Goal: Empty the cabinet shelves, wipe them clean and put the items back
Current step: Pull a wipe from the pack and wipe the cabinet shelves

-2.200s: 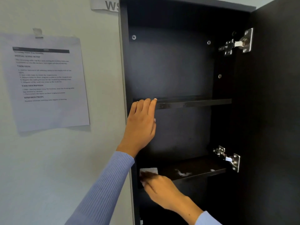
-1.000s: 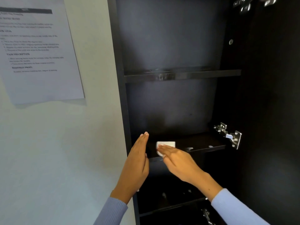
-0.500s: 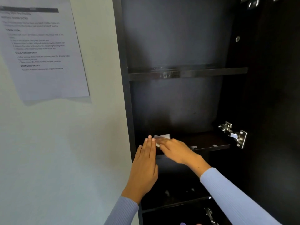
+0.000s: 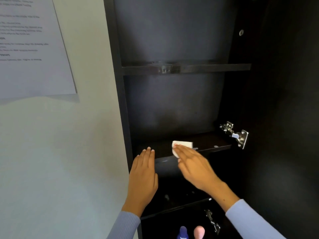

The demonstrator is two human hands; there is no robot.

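I am pressing my right hand (image 4: 193, 165) flat, fingers together and stretched out, onto a small white wipe (image 4: 183, 146) that is lying on the middle shelf (image 4: 212, 144) of the dark cabinet (image 4: 119, 104). My fingers are not curled around the wipe; they are pinning it against the shelf near its front edge, and part of the wipe is showing beyond my fingertips toward the back of the shelf. My left hand (image 4: 143, 176) is open, fingers straight and side by side, holding nothing and lying flat at the left end of that same shelf edge, just beside the cabinet's left wall.

To the right of the wipe the shelf is running bare as far as the metal hinge (image 4: 234, 134) on the open door (image 4: 284, 118), with a few pale specks sitting near the front lip. Above the middle shelf the compartment is standing bare up to the upper shelf (image 4: 207, 67), and the space above that one is bare as well. Below the middle shelf another dark shelf (image 4: 181, 207) is showing, and lower still, at the bottom of the view, a blue bottle top (image 4: 182, 232) and a pink rounded top (image 4: 199, 232) are poking up; what they belong to I cannot tell.

Left of the cabinet a pale wall (image 4: 60, 161) is carrying a printed sheet of paper (image 4: 34, 49), its text too blurred to read.
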